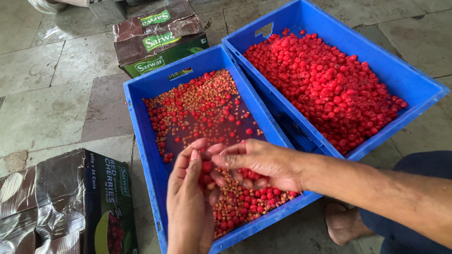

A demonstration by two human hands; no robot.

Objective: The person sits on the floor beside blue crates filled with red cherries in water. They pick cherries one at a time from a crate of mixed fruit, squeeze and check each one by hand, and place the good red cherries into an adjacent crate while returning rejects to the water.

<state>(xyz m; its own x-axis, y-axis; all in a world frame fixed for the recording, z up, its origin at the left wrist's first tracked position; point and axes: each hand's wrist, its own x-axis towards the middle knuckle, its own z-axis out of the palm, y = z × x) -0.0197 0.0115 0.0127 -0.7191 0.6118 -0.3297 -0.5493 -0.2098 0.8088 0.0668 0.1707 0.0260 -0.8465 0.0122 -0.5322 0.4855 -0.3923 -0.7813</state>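
My left hand (188,207) is raised over the near end of the left blue crate (141,122), palm turned inward, cupping a few red cherries (205,170). My right hand (261,162) reaches in from the right, fingers curled around more red cherries just above the crate. The two hands touch at the fingertips. That crate holds reddish liquid, loose red cherries and many small brown pits (212,91). The right blue crate (405,75) is heaped with red cherries (325,84).
A taped cardboard carton (157,40) stands behind the left crate. Another dark carton (70,207) lies at the lower left. Stone floor tiles (47,94) surround the crates. My bare foot (341,221) and dark trouser leg (423,164) are at the lower right.
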